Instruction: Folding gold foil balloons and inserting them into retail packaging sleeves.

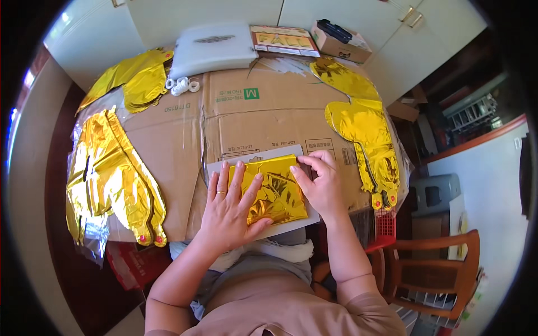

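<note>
A folded gold foil balloon [280, 196] lies on a pale card [218, 166] with a hang hole at its top edge, at the near side of the table. My left hand [227, 210] rests flat on the left part of the foil, fingers spread, a ring on one finger. At the foil's upper right corner, my right hand [322, 187] has its thumb on the edge and its index finger bent close to it, closed on the foil there. Its other fingers are curled and partly hidden.
Brown cardboard [252, 117] covers the table. Flat gold foil balloons lie in stacks at left [112, 173], far left [140, 84] and right [364, 123]. White ribbon rolls [181, 85], a stack of clear bags [213, 50] and a small box [342, 45] stand at the back.
</note>
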`<state>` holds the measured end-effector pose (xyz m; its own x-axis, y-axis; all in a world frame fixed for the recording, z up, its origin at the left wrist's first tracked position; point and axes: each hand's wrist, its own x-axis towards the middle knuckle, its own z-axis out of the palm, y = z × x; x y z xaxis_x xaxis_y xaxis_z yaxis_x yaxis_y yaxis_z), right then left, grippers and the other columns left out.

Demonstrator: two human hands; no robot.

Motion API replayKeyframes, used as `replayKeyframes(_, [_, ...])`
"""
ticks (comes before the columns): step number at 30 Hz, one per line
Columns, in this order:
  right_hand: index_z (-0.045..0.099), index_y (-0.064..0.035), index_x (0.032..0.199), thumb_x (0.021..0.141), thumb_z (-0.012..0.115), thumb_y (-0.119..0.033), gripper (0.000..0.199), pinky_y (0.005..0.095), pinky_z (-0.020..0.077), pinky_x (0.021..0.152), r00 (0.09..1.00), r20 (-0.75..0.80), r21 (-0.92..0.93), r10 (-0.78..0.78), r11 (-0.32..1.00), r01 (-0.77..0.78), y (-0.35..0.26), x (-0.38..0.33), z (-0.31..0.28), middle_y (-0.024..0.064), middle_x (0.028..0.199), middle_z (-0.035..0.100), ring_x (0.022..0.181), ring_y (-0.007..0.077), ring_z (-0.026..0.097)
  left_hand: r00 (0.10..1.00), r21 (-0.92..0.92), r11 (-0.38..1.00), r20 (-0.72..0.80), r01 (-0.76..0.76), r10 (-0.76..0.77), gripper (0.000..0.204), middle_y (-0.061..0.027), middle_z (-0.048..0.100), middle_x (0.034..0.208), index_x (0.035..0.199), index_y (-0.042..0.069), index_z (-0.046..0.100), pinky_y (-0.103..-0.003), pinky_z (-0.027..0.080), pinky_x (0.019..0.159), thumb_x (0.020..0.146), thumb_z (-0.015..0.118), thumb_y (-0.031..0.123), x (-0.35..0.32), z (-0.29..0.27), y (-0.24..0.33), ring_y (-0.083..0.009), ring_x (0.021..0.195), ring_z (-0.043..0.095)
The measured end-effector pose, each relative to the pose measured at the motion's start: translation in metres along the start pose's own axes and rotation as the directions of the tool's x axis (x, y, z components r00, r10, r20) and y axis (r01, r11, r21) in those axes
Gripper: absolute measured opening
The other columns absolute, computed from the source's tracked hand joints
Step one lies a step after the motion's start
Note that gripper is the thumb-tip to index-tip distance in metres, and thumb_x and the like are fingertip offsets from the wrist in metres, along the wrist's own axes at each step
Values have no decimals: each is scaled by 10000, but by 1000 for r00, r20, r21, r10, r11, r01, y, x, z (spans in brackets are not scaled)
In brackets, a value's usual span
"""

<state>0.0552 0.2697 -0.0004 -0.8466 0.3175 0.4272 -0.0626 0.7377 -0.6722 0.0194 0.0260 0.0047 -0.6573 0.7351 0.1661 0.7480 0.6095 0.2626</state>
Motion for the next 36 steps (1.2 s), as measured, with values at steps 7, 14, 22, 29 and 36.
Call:
replayKeyframes(7, [753,6,975,842,821,-189,246,362,538,740,971,118,-38,207,978,-204,-14,8,-8,107,932,659,807,240,657,999,-41,999,-32,-28,27,866,-272,231,1657,1584,122,387,-607,117,1236,914,593,631,-1,4,-3,-496,1544,139])
replayKeyframes(14, [754,24,955,867,807,-151,203,304,542,734,860,302,4,411,902,-432,-4,28,-11,80,917,721,795,150,662,997,-48,998,-65,-46,42,868,-282,262,1639,1580,122,391,-620,138,1228,906,618,618,-3,9,-4,-506,1533,163])
replayKeyframes(22, [742,12,889,882,798,-218,237,285,501,681,692,549,-142,469,868,-476,-3,66,-24,44,803,727,739,94,618,998,-19,999,-45,-37,37,868,-284,273,1633,1586,121,379,-625,134,1226,914,600,624,-2,7,0,-516,1524,178])
replayKeyframes(29, [751,-6,827,819,830,-263,269,329,494,648,687,622,-247,374,927,-281,-2,87,-18,81,746,715,671,150,614,999,29,999,-25,-23,24,866,-294,279,1630,1579,117,398,-593,111,1238,911,604,628,-1,5,1,-494,1537,175])
replayKeyframes(36, [756,4,802,772,847,-247,269,340,462,584,635,671,-277,382,924,-263,0,99,-15,76,696,687,615,162,587,1000,87,996,7,-26,26,881,-298,262,1634,1581,111,387,-583,107,1241,921,570,666,1,6,3,-494,1538,168])
